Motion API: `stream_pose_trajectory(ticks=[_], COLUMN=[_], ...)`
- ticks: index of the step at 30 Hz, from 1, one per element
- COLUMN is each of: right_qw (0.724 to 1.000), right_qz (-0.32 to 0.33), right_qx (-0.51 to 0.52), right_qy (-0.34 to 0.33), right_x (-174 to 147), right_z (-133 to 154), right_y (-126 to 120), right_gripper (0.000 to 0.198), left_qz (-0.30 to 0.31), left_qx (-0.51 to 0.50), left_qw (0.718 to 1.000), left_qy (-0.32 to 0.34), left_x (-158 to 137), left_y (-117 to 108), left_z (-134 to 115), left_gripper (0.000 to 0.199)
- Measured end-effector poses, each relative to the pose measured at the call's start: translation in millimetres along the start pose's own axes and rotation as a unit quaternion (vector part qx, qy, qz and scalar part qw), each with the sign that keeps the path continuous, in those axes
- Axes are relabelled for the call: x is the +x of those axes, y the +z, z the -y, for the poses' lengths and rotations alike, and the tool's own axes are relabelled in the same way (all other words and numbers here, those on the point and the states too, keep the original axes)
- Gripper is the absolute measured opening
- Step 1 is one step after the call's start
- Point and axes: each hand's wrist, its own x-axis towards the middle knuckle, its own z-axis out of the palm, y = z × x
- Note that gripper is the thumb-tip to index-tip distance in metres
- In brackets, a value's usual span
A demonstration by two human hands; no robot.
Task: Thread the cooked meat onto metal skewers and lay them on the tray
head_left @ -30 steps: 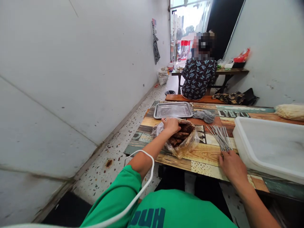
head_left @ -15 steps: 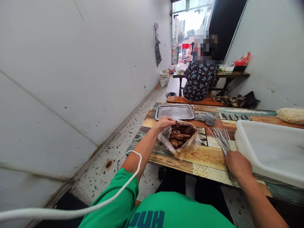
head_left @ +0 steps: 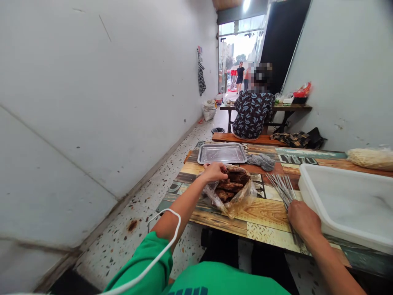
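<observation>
A clear plastic bag (head_left: 235, 208), its mouth spread wide, stands on the table with several dark brown pieces of what looks like meat (head_left: 230, 187) inside. My left hand (head_left: 215, 172) reaches over the bag's left rim. Its fingers are curled together against the upper left pieces; what lies between them is hidden. To the right, my right hand (head_left: 304, 219) is closed around a bundle of thin metal skewers (head_left: 281, 186). Their ends fan out away from me, and the hand rests low by the table's near edge.
Beyond the bag lie a metal tray (head_left: 222, 154) and a grey glove-like cloth (head_left: 261, 162). A white plastic tub (head_left: 325, 211) stands right of the skewers, with bagged pale sticks (head_left: 370, 158) behind. A person (head_left: 254, 112) sits at another table. A white cable (head_left: 172, 241) crosses my left arm.
My left hand has moved a little nearer to me and deeper over the bag's opening. My right hand keeps its hold on the skewers. The camera view has tilted up slightly.
</observation>
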Motion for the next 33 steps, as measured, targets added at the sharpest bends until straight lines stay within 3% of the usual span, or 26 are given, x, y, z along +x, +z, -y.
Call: stream_pose_trajectory(ticks=[6, 19, 27, 33], right_qw=[1.000, 0.985, 0.944, 0.898], right_qz=[0.008, -0.036, -0.053, -0.060], right_qx=[-0.001, 0.155, 0.319, 0.433], right_qy=[-0.001, 0.074, 0.069, 0.053], right_x=[-1, -7, 1, -8], right_z=[2, 4, 2, 4], right_y=[-3, -10, 4, 9], right_gripper=[0.036, 0.032, 0.026, 0.048], left_qz=[-0.004, 0.011, 0.023, 0.030], left_qx=[0.114, 0.152, 0.157, 0.142], left_qw=[0.991, 0.975, 0.975, 0.978], left_qy=[0.074, 0.163, 0.153, 0.147], left_x=[-1, -5, -1, 2], left_y=[7, 7, 9, 11], left_z=[-11, -11, -8, -8], left_gripper=[0.023, 0.026, 0.027, 0.027])
